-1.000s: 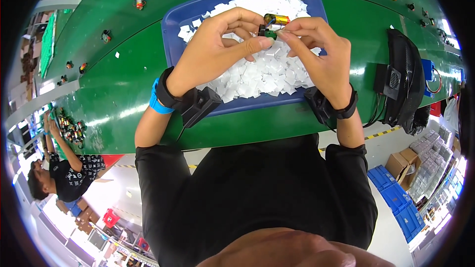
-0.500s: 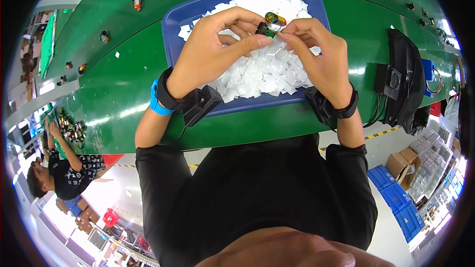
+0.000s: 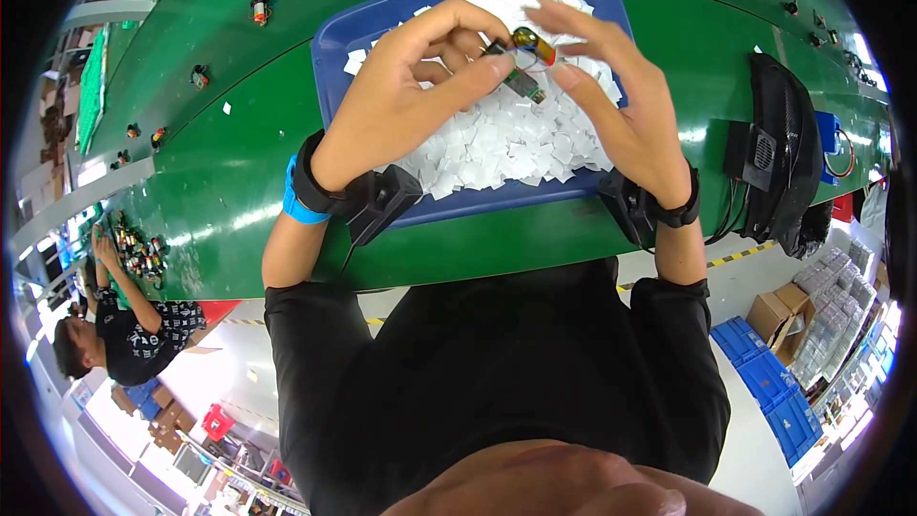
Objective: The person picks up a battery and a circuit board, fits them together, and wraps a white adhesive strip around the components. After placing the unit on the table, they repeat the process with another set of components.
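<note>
My left hand point(image 3: 396, 100) is closed in a pinch on a small green circuit board point(image 3: 522, 85) with a black part at its upper end. The board tilts down to the right, over the blue tray point(image 3: 323, 76) of small white paper squares point(image 3: 506, 148). A thin wire loop runs from the board toward a shiny gold, red and yellow cylinder point(image 3: 535, 44) just above it. My right hand point(image 3: 635, 100) is open beside the cylinder, thumb and fingers apart. Its thumb tip lies close to the cylinder; I cannot tell whether they touch.
Similar cylinder-and-board assemblies point(image 3: 260, 8) lie scattered across the green table point(image 3: 239, 172). At right are a black bag point(image 3: 778, 153) and a black box point(image 3: 750, 155) with cables. A person point(image 3: 143, 330) works beside a heap of assemblies point(image 3: 138, 248) at far left.
My right hand has let go of the board, spread its fingers and moved slightly right. The board now tilts lower in my left hand, showing more of its green face.
</note>
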`<state>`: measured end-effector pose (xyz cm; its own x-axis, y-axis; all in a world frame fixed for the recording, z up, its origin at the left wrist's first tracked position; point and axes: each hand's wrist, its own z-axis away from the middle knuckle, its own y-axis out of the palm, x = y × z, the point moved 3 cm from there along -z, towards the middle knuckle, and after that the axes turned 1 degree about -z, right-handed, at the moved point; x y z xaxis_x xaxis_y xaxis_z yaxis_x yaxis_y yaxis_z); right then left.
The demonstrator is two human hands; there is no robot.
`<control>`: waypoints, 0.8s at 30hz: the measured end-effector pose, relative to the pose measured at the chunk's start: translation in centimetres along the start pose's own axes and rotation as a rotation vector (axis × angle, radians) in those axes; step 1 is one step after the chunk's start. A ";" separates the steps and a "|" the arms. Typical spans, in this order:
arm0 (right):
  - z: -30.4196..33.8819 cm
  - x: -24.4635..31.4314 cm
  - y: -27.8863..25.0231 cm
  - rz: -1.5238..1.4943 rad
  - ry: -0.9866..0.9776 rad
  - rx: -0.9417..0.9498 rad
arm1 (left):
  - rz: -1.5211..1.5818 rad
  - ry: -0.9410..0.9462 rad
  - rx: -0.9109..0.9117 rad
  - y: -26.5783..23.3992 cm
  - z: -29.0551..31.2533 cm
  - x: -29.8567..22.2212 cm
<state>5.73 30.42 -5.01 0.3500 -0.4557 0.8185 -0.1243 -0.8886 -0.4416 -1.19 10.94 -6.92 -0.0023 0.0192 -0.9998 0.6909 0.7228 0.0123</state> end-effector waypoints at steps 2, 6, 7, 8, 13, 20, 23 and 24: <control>0.4 -0.1 -0.2 -0.025 0.073 0.072 | -0.069 0.015 0.050 0.0 0.0 0.1; 0.7 -0.4 -0.1 -0.057 0.187 0.171 | -0.172 0.007 0.073 0.3 0.2 0.0; 0.6 -0.3 -0.1 -0.038 0.159 0.126 | -0.206 0.000 0.073 0.4 0.3 0.0; 0.5 -0.2 0.0 -0.019 0.131 0.080 | -0.206 0.000 0.073 0.6 0.4 -0.1; 0.8 0.0 0.3 0.275 -0.069 -0.014 | -0.219 -0.005 0.027 1.9 0.7 0.0; 1.0 0.0 0.6 0.130 -0.040 -0.041 | -0.307 -0.003 0.013 1.8 0.5 0.2; 1.0 -0.2 0.4 0.069 0.043 -0.005 | -0.546 0.070 -0.038 1.8 0.5 -0.2; 1.0 -0.3 0.4 0.038 0.086 0.013 | -0.545 0.069 -0.040 2.0 0.6 0.0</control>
<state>6.48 30.24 -5.78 0.2645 -0.4927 0.8290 -0.1236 -0.8699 -0.4775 0.59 11.97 -6.91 -0.4006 -0.3209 -0.8583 0.5487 0.6662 -0.5051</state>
